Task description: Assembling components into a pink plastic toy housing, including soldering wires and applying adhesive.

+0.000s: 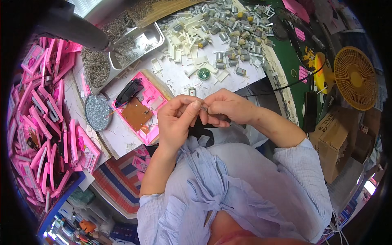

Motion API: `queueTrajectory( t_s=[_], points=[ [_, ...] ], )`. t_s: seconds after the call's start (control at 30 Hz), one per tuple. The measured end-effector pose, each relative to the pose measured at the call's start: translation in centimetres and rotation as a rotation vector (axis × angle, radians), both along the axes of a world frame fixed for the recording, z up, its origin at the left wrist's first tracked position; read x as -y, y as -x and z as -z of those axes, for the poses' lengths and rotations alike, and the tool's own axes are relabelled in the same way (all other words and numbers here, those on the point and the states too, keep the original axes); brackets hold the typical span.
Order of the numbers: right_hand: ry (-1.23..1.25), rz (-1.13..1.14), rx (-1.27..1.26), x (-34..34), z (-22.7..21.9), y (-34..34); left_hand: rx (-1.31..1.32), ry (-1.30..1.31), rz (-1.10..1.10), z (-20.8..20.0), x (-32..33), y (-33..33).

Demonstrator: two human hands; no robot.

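Observation:
My left hand [177, 118] and my right hand [232, 107] meet in front of my chest, at the table's near edge. Their fingertips pinch a tiny grey metal piece [203, 108] between them; the fingers cover most of it, so its kind is unclear. Just beyond the left fingers lies a small motor [192, 91]. To the left of the hands sits an open pink plastic casing [152, 132], holding a brown circuit board [136, 113] and a black plastic part [129, 92].
A round dish of small screws [98, 111] and a metal tray [157, 34] with springs stand left, under a dark power tool [77, 30]. White plastic parts [183, 41] and motors [241, 41] pile up behind. Pink casings [45, 122] heap far left; a yellow fan [355, 77] stands right.

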State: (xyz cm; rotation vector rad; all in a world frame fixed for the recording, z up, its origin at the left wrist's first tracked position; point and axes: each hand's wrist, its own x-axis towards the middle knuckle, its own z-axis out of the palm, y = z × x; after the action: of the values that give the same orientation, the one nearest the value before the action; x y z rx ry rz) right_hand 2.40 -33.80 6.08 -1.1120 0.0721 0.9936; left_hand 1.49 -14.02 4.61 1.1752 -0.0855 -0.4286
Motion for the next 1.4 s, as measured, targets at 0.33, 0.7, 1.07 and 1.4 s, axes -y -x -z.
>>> queueTrajectory(
  t_s=[0.33, 0.7, 1.07, 1.4],
  points=[
    [-0.055, -0.008, -0.072, 0.9, 0.1, 0.4, -0.063, -0.030, -0.135, -0.4, 1.6, 1.5],
    [0.051, 0.220, 0.119, 3.1, 0.9, -1.1, 0.226, -0.184, -0.291, -0.1, -0.4, -0.3],
    [-0.402, 0.577, -0.414, 0.1, 6.3, 1.9, 0.515, -0.574, 0.423, -2.7, -0.2, 0.1],
    [-0.440, 0.551, -0.471, 0.2, 6.1, 1.2, 0.425, -0.580, 0.460, -3.1, -0.3, -0.5]
  ],
)
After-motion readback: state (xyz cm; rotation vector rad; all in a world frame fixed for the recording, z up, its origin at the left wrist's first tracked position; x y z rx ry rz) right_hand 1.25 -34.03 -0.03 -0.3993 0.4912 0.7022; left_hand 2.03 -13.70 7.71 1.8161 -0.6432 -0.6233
